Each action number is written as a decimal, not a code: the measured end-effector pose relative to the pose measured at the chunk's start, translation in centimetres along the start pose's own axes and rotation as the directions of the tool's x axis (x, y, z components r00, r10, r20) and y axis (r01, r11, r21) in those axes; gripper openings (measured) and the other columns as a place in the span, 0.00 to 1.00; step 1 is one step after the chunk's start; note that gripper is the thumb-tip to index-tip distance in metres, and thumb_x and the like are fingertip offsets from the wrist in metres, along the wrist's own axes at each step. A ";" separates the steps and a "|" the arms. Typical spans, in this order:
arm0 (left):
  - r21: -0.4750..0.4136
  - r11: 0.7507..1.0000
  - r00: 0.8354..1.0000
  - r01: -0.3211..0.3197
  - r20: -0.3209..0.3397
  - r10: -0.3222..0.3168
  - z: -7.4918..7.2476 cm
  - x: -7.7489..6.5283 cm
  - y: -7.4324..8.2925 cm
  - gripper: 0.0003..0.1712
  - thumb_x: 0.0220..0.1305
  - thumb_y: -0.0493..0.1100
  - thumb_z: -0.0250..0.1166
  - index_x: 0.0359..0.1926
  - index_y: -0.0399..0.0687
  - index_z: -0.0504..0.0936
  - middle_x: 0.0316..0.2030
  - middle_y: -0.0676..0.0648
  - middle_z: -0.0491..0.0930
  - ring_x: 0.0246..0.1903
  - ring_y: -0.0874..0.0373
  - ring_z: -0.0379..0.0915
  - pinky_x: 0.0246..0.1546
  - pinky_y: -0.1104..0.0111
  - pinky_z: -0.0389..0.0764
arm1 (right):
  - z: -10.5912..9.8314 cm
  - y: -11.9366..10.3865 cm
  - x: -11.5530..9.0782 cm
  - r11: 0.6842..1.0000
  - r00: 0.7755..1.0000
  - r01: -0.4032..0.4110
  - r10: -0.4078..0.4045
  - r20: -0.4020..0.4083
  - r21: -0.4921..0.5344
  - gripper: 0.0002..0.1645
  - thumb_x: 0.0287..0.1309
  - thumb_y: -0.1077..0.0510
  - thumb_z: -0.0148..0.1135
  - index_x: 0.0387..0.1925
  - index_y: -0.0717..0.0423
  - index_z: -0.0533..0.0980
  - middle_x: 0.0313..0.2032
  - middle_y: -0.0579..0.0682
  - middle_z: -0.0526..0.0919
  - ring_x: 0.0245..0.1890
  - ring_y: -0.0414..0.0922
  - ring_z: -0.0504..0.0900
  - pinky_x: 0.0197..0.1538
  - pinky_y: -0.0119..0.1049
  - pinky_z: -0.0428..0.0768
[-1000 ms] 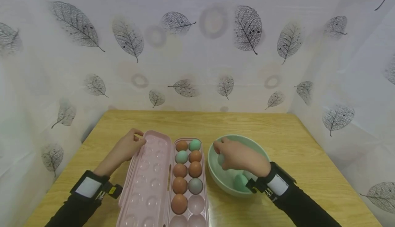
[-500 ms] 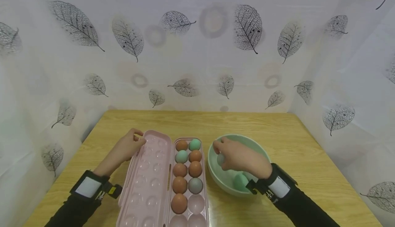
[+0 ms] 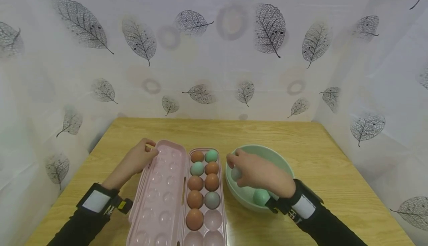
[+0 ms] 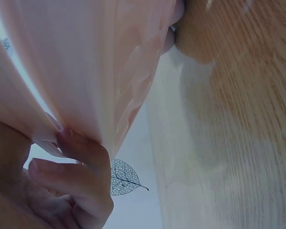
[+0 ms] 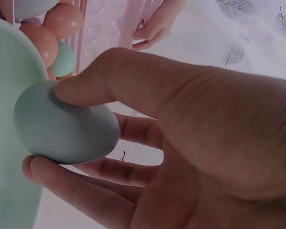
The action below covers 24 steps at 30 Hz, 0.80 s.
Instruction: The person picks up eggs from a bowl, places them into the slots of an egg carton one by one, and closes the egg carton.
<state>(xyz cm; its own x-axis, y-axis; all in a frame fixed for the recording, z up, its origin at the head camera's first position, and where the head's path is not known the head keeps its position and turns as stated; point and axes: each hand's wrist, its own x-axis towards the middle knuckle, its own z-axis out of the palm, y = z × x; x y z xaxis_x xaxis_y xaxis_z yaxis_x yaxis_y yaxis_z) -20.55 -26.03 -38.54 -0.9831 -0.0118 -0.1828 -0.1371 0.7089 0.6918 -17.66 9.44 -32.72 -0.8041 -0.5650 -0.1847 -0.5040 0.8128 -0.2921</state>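
My left hand (image 3: 140,157) grips the far left edge of the pink egg carton's lid (image 3: 157,201), which lies swung open to the left. In the left wrist view, thumb and fingers (image 4: 81,148) are at the lid's rim. Brown, green and grey eggs fill the far cups of the carton's base (image 3: 213,220); bare cups show at its near end. Over the pale green bowl (image 3: 282,160), my right hand (image 3: 259,171) pinches a grey-blue egg (image 5: 66,126) between thumb and fingers. A green egg (image 3: 260,197) lies in the bowl, partly hidden by the wrist.
The carton and bowl stand side by side on a wooden table (image 3: 267,130), a narrow gap between them. White leaf-printed sheeting (image 3: 214,64) rises behind the table and along both sides.
My right hand, holding the grey-blue egg, has shifted slightly left within the bowl's outline. My left hand stays on the lid's edge.
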 end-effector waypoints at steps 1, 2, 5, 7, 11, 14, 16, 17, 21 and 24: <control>0.001 1.000 1.000 -0.002 0.001 0.002 0.0 0.0 0.0 0.32 0.71 0.48 0.53 0.69 0.33 0.61 0.57 0.27 0.73 0.31 0.55 0.75 0.21 0.69 0.75 | 0.0 -0.1 -0.1 1.000 1.000 0.006 -0.006 -0.003 -0.003 0.24 0.45 0.66 0.74 0.45 0.52 0.75 0.39 0.48 0.75 0.29 0.41 0.75 0.30 0.33 0.75; 0.004 1.000 1.000 -0.008 0.001 0.008 0.0 0.1 0.0 0.33 0.71 0.48 0.52 0.69 0.32 0.61 0.57 0.26 0.73 0.30 0.55 0.75 0.21 0.69 0.74 | 0.0 -0.1 -0.1 1.000 1.000 0.009 -0.009 -0.007 -0.007 0.24 0.45 0.65 0.74 0.45 0.52 0.75 0.39 0.48 0.75 0.29 0.41 0.75 0.30 0.33 0.75; 0.001 1.000 1.000 -0.008 0.004 0.008 0.0 0.2 0.0 0.33 0.71 0.48 0.52 0.69 0.33 0.61 0.59 0.26 0.72 0.27 0.56 0.72 0.21 0.70 0.73 | -0.1 -0.4 -0.2 1.000 1.000 0.014 -0.014 -0.015 -0.011 0.24 0.45 0.65 0.74 0.45 0.50 0.76 0.40 0.47 0.76 0.29 0.40 0.75 0.30 0.32 0.75; -0.005 1.000 1.000 -0.003 0.004 0.003 0.1 0.2 -0.1 0.33 0.71 0.48 0.52 0.69 0.33 0.61 0.58 0.26 0.73 0.26 0.57 0.71 0.20 0.70 0.72 | 0.0 -0.6 -0.2 1.000 1.000 0.017 -0.017 -0.015 -0.008 0.24 0.45 0.64 0.74 0.45 0.50 0.76 0.39 0.46 0.75 0.29 0.40 0.75 0.29 0.32 0.75; -0.016 1.000 1.000 0.014 0.006 -0.014 0.2 0.1 -0.3 0.32 0.71 0.47 0.53 0.69 0.34 0.61 0.56 0.28 0.73 0.27 0.56 0.72 0.20 0.70 0.73 | 0.3 -0.9 -0.2 0.999 0.998 0.052 -0.052 -0.022 -0.005 0.24 0.45 0.64 0.73 0.45 0.50 0.76 0.38 0.45 0.74 0.28 0.40 0.74 0.28 0.31 0.74; -0.013 1.000 1.000 0.019 0.004 -0.019 0.3 0.1 -0.4 0.32 0.71 0.47 0.53 0.69 0.34 0.61 0.55 0.28 0.74 0.29 0.55 0.74 0.21 0.70 0.74 | 0.5 -1.1 -0.2 0.996 0.995 0.088 -0.089 -0.042 -0.006 0.23 0.44 0.65 0.72 0.44 0.51 0.75 0.36 0.45 0.73 0.28 0.40 0.72 0.27 0.30 0.72; -0.006 1.000 1.000 0.015 0.000 -0.015 0.2 0.2 -0.3 0.32 0.71 0.48 0.53 0.69 0.34 0.61 0.56 0.28 0.74 0.31 0.54 0.75 0.21 0.70 0.75 | 0.5 -1.2 -0.2 0.995 0.993 0.104 -0.104 -0.052 0.000 0.23 0.43 0.65 0.71 0.44 0.50 0.75 0.36 0.45 0.72 0.27 0.41 0.72 0.27 0.30 0.72; -0.003 1.000 1.000 0.014 -0.001 -0.014 0.2 0.2 -0.3 0.32 0.71 0.48 0.53 0.69 0.34 0.61 0.56 0.28 0.74 0.31 0.54 0.75 0.21 0.70 0.75 | 0.5 -1.3 -0.2 0.993 0.992 0.115 -0.115 -0.056 0.004 0.23 0.43 0.65 0.70 0.43 0.50 0.74 0.35 0.45 0.72 0.27 0.41 0.71 0.27 0.30 0.72; 0.005 1.000 1.000 0.004 0.001 -0.004 0.0 0.2 -0.1 0.32 0.71 0.48 0.53 0.69 0.33 0.61 0.56 0.27 0.74 0.34 0.52 0.76 0.22 0.68 0.76 | 0.8 -1.6 0.0 0.989 0.987 0.147 -0.148 -0.060 -0.013 0.24 0.43 0.64 0.72 0.44 0.50 0.74 0.35 0.45 0.72 0.26 0.40 0.71 0.27 0.29 0.71; 0.006 1.000 1.000 0.002 0.001 -0.002 0.0 0.1 -0.1 0.32 0.71 0.48 0.53 0.69 0.33 0.61 0.57 0.27 0.74 0.37 0.50 0.77 0.23 0.67 0.77 | 1.2 -2.1 0.1 0.991 0.990 0.135 -0.136 -0.041 -0.024 0.29 0.43 0.63 0.74 0.50 0.52 0.76 0.39 0.47 0.75 0.29 0.40 0.74 0.29 0.30 0.73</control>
<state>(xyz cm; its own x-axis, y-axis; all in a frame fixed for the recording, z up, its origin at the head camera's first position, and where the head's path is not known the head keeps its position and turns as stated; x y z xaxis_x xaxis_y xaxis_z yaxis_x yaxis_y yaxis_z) -20.68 -26.09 -38.59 -0.9827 -0.0127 -0.1848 -0.1384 0.7133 0.6870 -16.33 7.53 -33.24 -0.7408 -0.6636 -0.1045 -0.6151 0.7325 -0.2916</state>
